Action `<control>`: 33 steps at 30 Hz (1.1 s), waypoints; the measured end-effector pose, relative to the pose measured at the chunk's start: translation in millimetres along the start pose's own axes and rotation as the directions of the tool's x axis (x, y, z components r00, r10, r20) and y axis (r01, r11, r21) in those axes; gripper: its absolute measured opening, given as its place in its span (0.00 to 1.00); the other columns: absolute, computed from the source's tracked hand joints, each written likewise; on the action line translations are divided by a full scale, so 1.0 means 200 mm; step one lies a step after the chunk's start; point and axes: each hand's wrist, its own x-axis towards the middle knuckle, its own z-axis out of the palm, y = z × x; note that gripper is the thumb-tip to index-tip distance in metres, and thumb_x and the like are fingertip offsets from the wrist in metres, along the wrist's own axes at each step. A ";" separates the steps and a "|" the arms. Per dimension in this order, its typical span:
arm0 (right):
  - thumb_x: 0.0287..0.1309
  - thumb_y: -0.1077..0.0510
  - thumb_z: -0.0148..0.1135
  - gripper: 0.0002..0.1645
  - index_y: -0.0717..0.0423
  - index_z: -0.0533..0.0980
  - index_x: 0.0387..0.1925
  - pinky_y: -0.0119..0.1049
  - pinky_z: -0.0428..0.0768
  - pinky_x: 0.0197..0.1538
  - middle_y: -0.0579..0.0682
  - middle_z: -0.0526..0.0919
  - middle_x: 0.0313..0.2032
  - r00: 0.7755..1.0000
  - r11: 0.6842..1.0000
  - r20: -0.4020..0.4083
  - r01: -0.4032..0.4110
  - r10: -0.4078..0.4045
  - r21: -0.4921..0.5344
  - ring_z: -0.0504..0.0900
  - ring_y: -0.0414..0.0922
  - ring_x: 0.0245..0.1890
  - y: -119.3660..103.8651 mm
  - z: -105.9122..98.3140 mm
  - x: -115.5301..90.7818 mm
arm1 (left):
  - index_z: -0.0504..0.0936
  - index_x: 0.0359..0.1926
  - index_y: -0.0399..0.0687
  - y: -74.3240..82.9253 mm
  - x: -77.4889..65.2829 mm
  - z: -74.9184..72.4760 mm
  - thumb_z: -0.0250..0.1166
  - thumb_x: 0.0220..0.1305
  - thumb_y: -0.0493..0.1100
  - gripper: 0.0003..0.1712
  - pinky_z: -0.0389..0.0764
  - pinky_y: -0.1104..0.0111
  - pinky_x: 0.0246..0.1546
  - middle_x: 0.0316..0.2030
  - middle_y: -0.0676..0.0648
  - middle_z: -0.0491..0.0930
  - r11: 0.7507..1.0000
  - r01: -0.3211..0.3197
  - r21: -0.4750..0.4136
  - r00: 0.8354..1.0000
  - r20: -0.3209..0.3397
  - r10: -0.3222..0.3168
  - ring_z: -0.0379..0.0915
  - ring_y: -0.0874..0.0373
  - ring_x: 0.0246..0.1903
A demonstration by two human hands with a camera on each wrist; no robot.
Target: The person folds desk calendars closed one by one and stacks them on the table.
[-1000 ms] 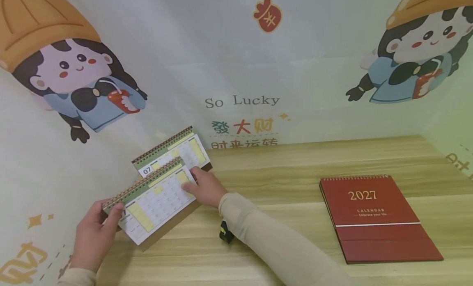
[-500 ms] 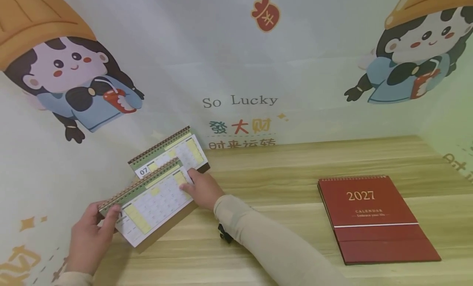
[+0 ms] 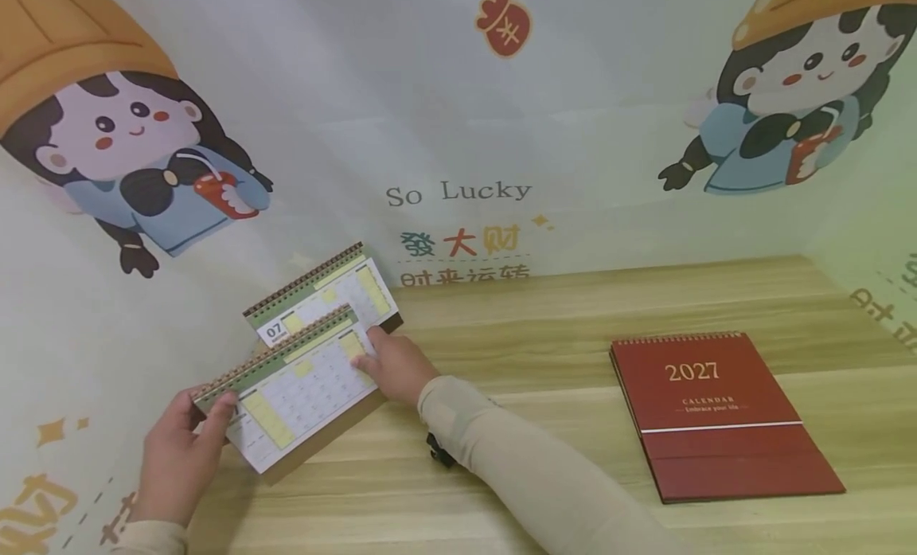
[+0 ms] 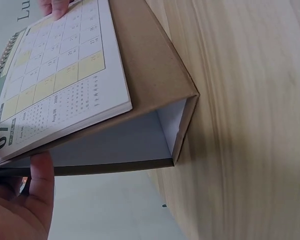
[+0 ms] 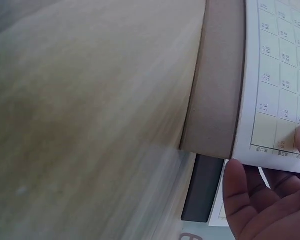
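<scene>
A desk calendar point(image 3: 304, 388) with a green band, yellow-marked date grid and spiral top is held by both hands, tilted up to the right. My left hand point(image 3: 179, 451) grips its left end, thumb over the front. At the right end, my right hand point(image 3: 401, 368) pinches the pages and stand, thumb on the front and fingers behind. The left wrist view shows its brown cardboard stand point(image 4: 145, 55) set up as a hollow triangle on the wooden table. Just behind stands a similar calendar point(image 3: 372, 288) marked 07, partly hidden by the front one.
A red 2027 calendar point(image 3: 705, 412) lies on the right part of the wooden table point(image 3: 530, 324). A pale printed backdrop point(image 3: 344, 101) with cartoon figures and lettering rises behind the table and along its left side.
The head view has shifted slightly. Both hands keep hold of the front calendar, which stays in front of the other green one; the red calendar has not moved on the table.
</scene>
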 end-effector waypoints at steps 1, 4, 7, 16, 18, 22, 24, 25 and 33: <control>0.70 0.47 0.57 0.15 0.54 0.69 0.45 0.30 0.70 0.25 0.46 0.73 0.22 1.000 1.000 0.002 -0.002 0.002 -0.001 0.70 0.40 0.21 0.00 0.00 0.00 | 0.72 0.56 0.33 0.00 0.00 0.00 0.55 0.75 0.53 0.26 0.70 0.89 0.29 0.55 0.27 0.75 1.000 -0.001 0.003 1.000 0.004 0.001 0.72 0.31 0.56; 0.70 0.47 0.58 0.16 0.54 0.70 0.46 0.31 0.71 0.27 0.45 0.74 0.23 1.000 1.000 0.003 -0.002 0.002 -0.007 0.71 0.40 0.22 0.01 0.00 -0.01 | 0.72 0.56 0.33 -0.01 0.01 0.01 0.54 0.75 0.53 0.25 0.74 0.85 0.33 0.56 0.27 0.75 1.000 -0.012 0.007 1.000 0.010 0.012 0.70 0.30 0.57; 0.70 0.47 0.58 0.17 0.54 0.71 0.49 0.31 0.72 0.29 0.45 0.75 0.24 1.000 1.000 -0.004 0.002 -0.003 -0.014 0.73 0.40 0.23 0.02 0.00 -0.02 | 0.70 0.58 0.33 0.01 0.01 0.01 0.53 0.76 0.54 0.27 0.81 0.63 0.47 0.58 0.26 0.73 1.000 -0.009 0.009 1.000 0.023 0.008 0.68 0.28 0.59; 0.69 0.45 0.58 0.17 0.53 0.69 0.44 0.33 0.71 0.28 0.46 0.72 0.23 1.000 0.998 -0.012 0.021 -0.022 -0.055 0.71 0.42 0.23 0.02 -0.03 -0.07 | 0.68 0.61 0.32 0.02 0.05 0.01 0.50 0.77 0.56 0.30 0.71 0.39 0.54 0.62 0.26 0.69 1.000 -0.008 -0.006 0.998 0.056 0.009 0.63 0.26 0.62; 0.69 0.45 0.58 0.17 0.53 0.69 0.45 0.33 0.71 0.28 0.46 0.73 0.23 1.000 0.998 -0.014 0.023 -0.024 -0.051 0.71 0.42 0.23 0.02 -0.04 -0.07 | 0.68 0.61 0.32 0.02 0.06 0.01 0.51 0.77 0.55 0.30 0.78 0.53 0.53 0.62 0.26 0.70 1.000 -0.016 -0.016 0.998 0.057 0.017 0.63 0.27 0.62; 0.69 0.46 0.58 0.17 0.54 0.69 0.44 0.32 0.71 0.29 0.46 0.73 0.24 1.000 0.999 -0.012 0.028 -0.029 -0.046 0.72 0.41 0.24 0.03 -0.05 -0.09 | 0.69 0.60 0.32 0.02 0.08 0.03 0.53 0.76 0.54 0.28 0.74 0.85 0.38 0.61 0.27 0.71 0.998 -0.032 -0.054 0.999 0.033 0.034 0.66 0.30 0.61; 0.69 0.46 0.59 0.16 0.54 0.70 0.44 0.33 0.71 0.29 0.46 0.74 0.25 0.999 0.999 -0.008 0.033 -0.033 -0.036 0.72 0.41 0.24 0.04 -0.06 -0.10 | 0.69 0.61 0.33 0.02 0.09 0.05 0.52 0.76 0.54 0.28 0.69 0.88 0.34 0.60 0.28 0.72 0.998 -0.026 -0.064 0.999 0.024 0.027 0.69 0.33 0.60; 0.69 0.46 0.59 0.16 0.54 0.70 0.44 0.32 0.72 0.30 0.46 0.75 0.25 0.999 0.999 -0.006 0.035 -0.035 -0.032 0.72 0.41 0.25 0.04 -0.07 -0.11 | 0.68 0.61 0.33 0.02 0.09 0.06 0.52 0.76 0.54 0.29 0.70 0.87 0.35 0.60 0.29 0.72 0.997 -0.016 -0.071 1.000 0.024 0.018 0.69 0.35 0.60; 0.68 0.47 0.61 0.15 0.54 0.74 0.47 0.32 0.75 0.36 0.46 0.82 0.32 0.998 0.998 -0.007 0.055 -0.055 0.005 0.75 0.39 0.28 0.06 -0.07 -0.14 | 0.64 0.67 0.34 0.04 0.11 0.11 0.50 0.77 0.55 0.32 0.65 0.49 0.65 0.67 0.33 0.67 0.986 0.083 -0.142 0.996 0.026 -0.080 0.61 0.41 0.68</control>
